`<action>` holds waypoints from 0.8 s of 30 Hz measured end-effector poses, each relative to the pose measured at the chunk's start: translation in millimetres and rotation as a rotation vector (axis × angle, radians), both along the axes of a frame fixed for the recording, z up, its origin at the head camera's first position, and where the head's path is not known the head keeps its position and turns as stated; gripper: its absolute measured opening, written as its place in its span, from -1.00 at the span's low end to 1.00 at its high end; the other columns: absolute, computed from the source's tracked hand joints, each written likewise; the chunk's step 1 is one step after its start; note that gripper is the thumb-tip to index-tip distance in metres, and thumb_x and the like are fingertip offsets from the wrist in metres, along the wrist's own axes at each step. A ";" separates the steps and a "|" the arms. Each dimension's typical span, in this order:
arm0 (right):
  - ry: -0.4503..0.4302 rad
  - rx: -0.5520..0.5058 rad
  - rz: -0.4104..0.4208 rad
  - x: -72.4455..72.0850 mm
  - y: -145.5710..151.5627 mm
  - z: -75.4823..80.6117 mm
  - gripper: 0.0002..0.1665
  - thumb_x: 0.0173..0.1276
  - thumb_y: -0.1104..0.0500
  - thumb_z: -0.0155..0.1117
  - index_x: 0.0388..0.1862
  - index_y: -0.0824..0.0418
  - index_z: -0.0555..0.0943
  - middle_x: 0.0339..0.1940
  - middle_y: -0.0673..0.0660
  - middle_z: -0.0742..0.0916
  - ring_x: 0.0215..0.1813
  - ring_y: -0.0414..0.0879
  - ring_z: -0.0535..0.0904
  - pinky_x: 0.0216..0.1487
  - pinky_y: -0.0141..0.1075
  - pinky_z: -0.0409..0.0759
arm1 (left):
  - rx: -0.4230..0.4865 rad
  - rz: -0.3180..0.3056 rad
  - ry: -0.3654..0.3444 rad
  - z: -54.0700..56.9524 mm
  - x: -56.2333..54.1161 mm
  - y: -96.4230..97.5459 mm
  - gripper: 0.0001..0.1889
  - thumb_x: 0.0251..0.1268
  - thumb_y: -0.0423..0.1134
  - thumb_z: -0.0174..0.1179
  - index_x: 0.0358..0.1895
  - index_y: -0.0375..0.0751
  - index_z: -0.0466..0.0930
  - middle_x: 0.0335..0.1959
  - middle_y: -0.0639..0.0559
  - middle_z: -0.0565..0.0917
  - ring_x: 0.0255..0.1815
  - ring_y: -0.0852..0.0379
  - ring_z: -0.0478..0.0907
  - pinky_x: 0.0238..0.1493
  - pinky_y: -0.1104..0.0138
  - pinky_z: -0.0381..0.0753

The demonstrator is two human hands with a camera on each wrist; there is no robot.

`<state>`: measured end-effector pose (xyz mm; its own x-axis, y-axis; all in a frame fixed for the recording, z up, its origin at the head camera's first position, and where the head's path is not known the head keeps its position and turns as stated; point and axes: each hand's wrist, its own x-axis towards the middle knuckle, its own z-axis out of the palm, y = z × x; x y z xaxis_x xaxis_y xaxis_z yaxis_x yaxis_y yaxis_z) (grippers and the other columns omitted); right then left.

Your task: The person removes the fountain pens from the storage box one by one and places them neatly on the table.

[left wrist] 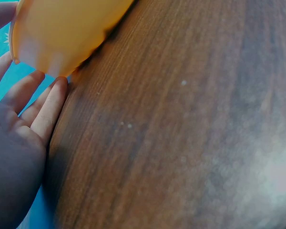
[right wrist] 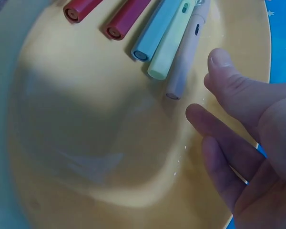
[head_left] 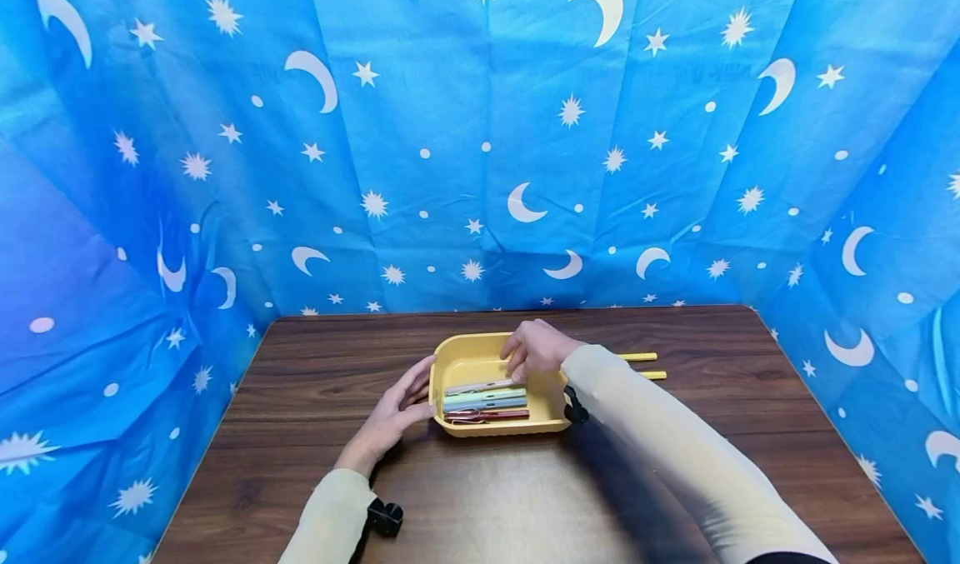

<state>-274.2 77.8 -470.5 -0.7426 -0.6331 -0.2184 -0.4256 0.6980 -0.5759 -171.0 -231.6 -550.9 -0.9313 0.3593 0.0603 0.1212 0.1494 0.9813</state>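
A yellow tray (head_left: 543, 410) sits on the table and holds several pens lying side by side. They include a dark red pen (right wrist: 128, 19), a blue pen (right wrist: 150, 36), a pale green pen (right wrist: 169, 52) and a pale lilac pen (right wrist: 186, 62). My left hand (head_left: 393, 410) rests against the tray's left end, its fairly straight fingers (left wrist: 50, 107) touching the outer wall. Over the inside of the tray hovers my right hand (head_left: 540, 349). Thumb and fingers are apart there, with nothing between them, close to the end of the lilac pen.
Two yellow sticks (head_left: 652, 375) stick out on the table to the right of the tray, partly hidden behind the right sleeve. A blue cloth (head_left: 450, 131) with moons and stars hangs behind and beside the brown wooden table (head_left: 300, 381).
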 end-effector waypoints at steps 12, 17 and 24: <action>-0.001 0.031 -0.014 1.3 -4.5 -4.4 -0.56 0.14 0.28 0.68 0.03 0.18 0.82 -0.31 -0.07 0.88 0.07 -0.14 0.77 0.42 -0.13 0.54 | -0.025 0.017 -0.010 0.7 0.7 2.0 -0.17 0.46 -0.36 0.25 0.71 0.00 0.10 0.66 -0.16 0.25 0.61 -0.25 0.26 0.54 0.11 0.30; -0.005 0.043 -0.019 1.1 -4.9 -6.1 -0.60 0.14 0.30 0.67 0.00 0.18 0.83 -0.33 -0.07 0.87 0.07 -0.12 0.78 0.39 -0.14 0.57 | -0.023 0.017 -0.013 0.7 0.1 1.9 -0.16 0.45 -0.36 0.27 0.71 0.04 0.10 0.67 -0.12 0.25 0.61 -0.22 0.26 0.52 0.21 0.32; 0.018 0.048 -0.005 2.2 -5.8 -6.9 -0.61 0.13 0.32 0.67 -0.02 0.19 0.84 -0.32 -0.04 0.88 -0.01 -0.14 0.80 0.36 -0.13 0.59 | -0.007 0.005 0.003 0.1 -0.6 0.9 -0.16 0.44 -0.38 0.25 0.71 0.01 0.09 0.67 -0.15 0.23 0.61 -0.26 0.25 0.57 -0.15 0.19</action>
<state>-272.0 72.0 -477.4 -0.7500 -0.6184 -0.2346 -0.4322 0.7267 -0.5339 -171.6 -230.7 -550.9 -0.9329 0.3549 0.0609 0.1235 0.1566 0.9799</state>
